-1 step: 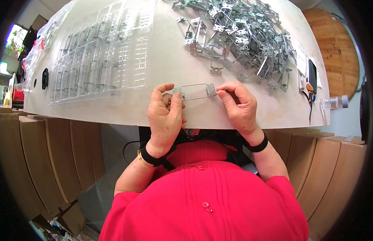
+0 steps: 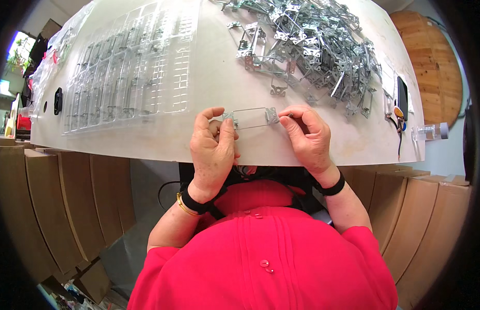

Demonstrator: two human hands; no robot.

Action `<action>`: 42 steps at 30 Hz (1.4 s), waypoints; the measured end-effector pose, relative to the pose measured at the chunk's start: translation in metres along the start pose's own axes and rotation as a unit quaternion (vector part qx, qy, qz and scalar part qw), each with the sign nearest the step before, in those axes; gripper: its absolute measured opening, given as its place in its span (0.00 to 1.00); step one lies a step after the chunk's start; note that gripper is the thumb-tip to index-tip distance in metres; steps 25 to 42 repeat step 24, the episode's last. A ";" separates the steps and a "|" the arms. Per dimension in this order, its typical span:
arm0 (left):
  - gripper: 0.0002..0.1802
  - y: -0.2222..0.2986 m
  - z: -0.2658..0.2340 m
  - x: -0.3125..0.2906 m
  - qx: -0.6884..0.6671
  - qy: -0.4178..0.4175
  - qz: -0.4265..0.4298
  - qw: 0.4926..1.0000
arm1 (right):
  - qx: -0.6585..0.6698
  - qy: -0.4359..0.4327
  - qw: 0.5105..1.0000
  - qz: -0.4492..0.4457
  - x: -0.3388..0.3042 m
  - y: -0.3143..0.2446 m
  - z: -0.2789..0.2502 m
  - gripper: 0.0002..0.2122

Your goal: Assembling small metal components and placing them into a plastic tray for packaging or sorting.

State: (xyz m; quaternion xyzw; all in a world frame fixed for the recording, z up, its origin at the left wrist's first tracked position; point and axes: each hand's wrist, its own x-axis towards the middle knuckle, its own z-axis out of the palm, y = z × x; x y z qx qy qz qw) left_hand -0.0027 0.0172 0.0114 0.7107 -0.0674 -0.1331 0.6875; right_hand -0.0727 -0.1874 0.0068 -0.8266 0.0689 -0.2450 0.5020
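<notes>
Above the near part of the table, my left hand (image 2: 213, 144) grips one end of a metal wire bracket (image 2: 253, 110) between thumb and fingers. Two thin parallel rods make up this bracket, with a small flat plate at each end. My right hand (image 2: 308, 135) is closed in a pinch beside the bracket's right plate. A tiny dark piece shows at those fingertips, too small to name. Whether the right fingers touch the plate, I cannot tell. Beyond my hands lies a large heap of similar metal brackets (image 2: 322, 57), with one loose bracket (image 2: 277, 91) at its near edge.
Clear plastic trays (image 2: 186, 77) with rows of metal parts cover the table's left side. A black object (image 2: 58, 101) lies left of them. On the right are a dark phone-like object (image 2: 402, 95) and a clear bottle (image 2: 431, 132). Cardboard boxes (image 2: 74, 206) stand below the table.
</notes>
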 end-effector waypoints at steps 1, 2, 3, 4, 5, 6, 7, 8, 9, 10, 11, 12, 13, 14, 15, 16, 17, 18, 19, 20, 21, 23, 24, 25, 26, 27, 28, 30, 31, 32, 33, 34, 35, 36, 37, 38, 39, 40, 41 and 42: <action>0.17 0.000 0.000 0.000 0.002 -0.001 0.002 1.000 | -0.001 0.001 1.000 0.001 0.000 -0.001 0.000 0.03; 0.17 0.000 0.000 0.000 0.001 -0.002 0.002 1.000 | -0.010 0.002 1.000 -0.005 0.001 -0.001 -0.001 0.03; 0.17 -0.001 0.000 0.000 -0.001 -0.002 0.001 1.000 | -0.018 0.002 1.000 -0.012 0.001 -0.001 0.000 0.03; 0.17 -0.001 0.000 0.000 -0.003 -0.001 0.000 1.000 | -0.018 0.002 1.000 -0.012 0.001 -0.001 0.000 0.03; 0.17 -0.001 0.000 0.000 -0.003 -0.001 0.001 1.000 | -0.016 0.006 1.000 -0.006 0.000 -0.001 0.001 0.04; 0.17 0.000 0.000 0.000 -0.003 0.001 0.001 1.000 | -0.014 0.011 1.000 0.001 0.000 0.000 0.002 0.04; 0.17 0.000 0.001 0.000 -0.004 0.003 0.002 1.000 | -0.014 0.011 1.000 0.001 0.000 0.000 0.003 0.04; 0.17 0.000 0.001 0.000 -0.004 0.003 0.002 1.000 | -0.021 0.014 1.000 -0.006 0.000 0.001 0.003 0.04; 0.16 0.000 0.001 0.000 -0.005 0.002 0.000 1.000 | -0.028 0.016 0.999 -0.014 0.000 0.001 0.003 0.05; 0.16 0.001 0.001 0.000 -0.007 0.002 -0.001 1.000 | -0.028 0.016 0.999 -0.015 0.000 0.001 0.003 0.05; 0.16 0.001 0.001 0.000 -0.008 0.002 0.000 1.000 | -0.022 0.016 1.000 -0.013 0.000 0.000 0.004 0.05; 0.16 0.001 0.001 0.000 -0.008 0.003 0.000 1.000 | -0.014 0.015 1.000 -0.012 0.000 0.000 0.005 0.06; 0.16 0.000 0.001 -0.001 -0.008 0.003 0.001 1.000 | -0.013 0.015 1.000 -0.013 0.000 0.000 0.005 0.06; 0.16 -0.001 0.000 -0.001 -0.007 0.004 0.002 1.000 | -0.013 0.015 1.000 -0.004 -0.001 0.000 0.005 0.06; 0.16 -0.001 0.001 -0.001 -0.012 0.000 0.003 1.000 | -0.015 0.016 1.000 0.005 -0.001 0.000 0.004 0.06; 0.16 -0.001 0.001 0.000 -0.017 -0.005 0.005 1.000 | -0.016 0.016 1.000 0.005 -0.001 0.001 0.003 0.06; 0.16 -0.001 0.001 0.000 -0.018 -0.005 0.005 1.000 | -0.019 0.008 1.000 0.005 -0.002 0.004 0.002 0.06; 0.16 0.000 0.000 0.000 -0.012 -0.002 0.003 1.000 | -0.021 0.000 1.000 0.006 -0.002 0.006 0.002 0.06; 0.16 0.000 0.000 -0.001 -0.007 0.001 0.001 1.000 | -0.020 0.000 1.000 0.005 -0.001 0.005 0.002 0.06; 0.16 0.000 0.000 -0.001 -0.006 0.002 0.001 1.000 | -0.030 0.002 0.999 -0.015 0.001 0.003 0.002 0.05; 0.16 -0.001 0.000 0.000 -0.010 -0.002 0.003 1.000 | -0.041 0.004 0.999 -0.035 0.002 0.002 0.002 0.05; 0.16 -0.003 0.000 0.000 -0.008 -0.004 0.003 1.000 | -0.036 0.003 0.999 -0.024 0.001 0.001 0.003 0.05; 0.16 -0.003 0.000 0.000 -0.003 -0.003 0.002 1.000 | -0.031 0.002 0.999 -0.015 0.000 0.000 0.002 0.05; 0.16 -0.003 0.000 0.000 -0.003 -0.003 0.002 1.000 | -0.031 0.002 0.999 -0.015 0.000 0.000 0.002 0.05; 0.16 -0.003 0.000 0.000 -0.003 -0.003 0.002 1.000 | -0.031 0.002 0.999 -0.015 0.000 0.000 0.002 0.05; 0.16 -0.003 0.000 0.000 -0.003 -0.003 0.002 1.000 | -0.031 0.002 0.999 -0.015 0.000 0.000 0.002 0.05; 0.16 -0.003 0.000 0.000 -0.003 -0.003 0.002 1.000 | -0.031 0.002 0.999 -0.015 0.000 0.000 0.002 0.05; 0.16 -0.003 0.000 0.000 -0.003 -0.003 0.002 1.000 | -0.031 0.002 0.999 -0.015 0.000 0.000 0.002 0.05; 0.16 -0.003 0.000 0.000 -0.003 -0.003 0.002 1.000 | -0.031 0.002 0.999 -0.015 0.000 0.000 0.002 0.05; 0.16 -0.003 0.000 0.000 -0.003 -0.003 0.002 1.000 | -0.031 0.002 0.999 -0.015 0.000 0.000 0.002 0.05; 0.16 -0.003 0.000 0.000 -0.003 -0.003 0.002 1.000 | -0.031 0.002 0.999 -0.015 0.000 0.000 0.002 0.05; 0.16 -0.003 0.000 0.000 -0.003 -0.003 0.002 1.000 | -0.031 0.002 0.999 -0.015 0.000 0.000 0.002 0.05; 0.16 -0.003 0.000 0.000 -0.003 -0.003 0.002 1.000 | -0.031 0.002 0.999 -0.015 0.000 0.000 0.002 0.05; 0.16 -0.003 0.000 0.000 -0.003 -0.003 0.002 1.000 | -0.031 0.002 0.999 -0.015 0.000 0.000 0.002 0.05; 0.16 -0.003 0.000 0.000 -0.003 -0.003 0.002 1.000 | -0.031 0.002 0.999 -0.015 0.000 0.000 0.002 0.05; 0.16 -0.003 0.000 0.000 -0.003 -0.003 0.002 1.000 | -0.031 0.002 0.999 -0.015 0.000 0.000 0.002 0.05; 0.16 -0.003 0.000 0.000 -0.003 -0.003 0.002 1.000 | -0.031 0.002 0.999 -0.015 0.000 0.000 0.002 0.05; 0.16 -0.003 0.000 0.000 -0.003 -0.003 0.002 1.000 | -0.031 0.002 0.999 -0.015 0.000 0.000 0.002 0.05; 0.16 -0.003 0.000 0.000 -0.003 -0.003 0.002 1.000 | -0.031 0.002 0.999 -0.015 0.000 0.000 0.002 0.05; 0.16 -0.003 0.000 0.000 -0.003 -0.003 0.002 1.000 | -0.031 0.002 0.999 -0.015 0.000 0.000 0.002 0.05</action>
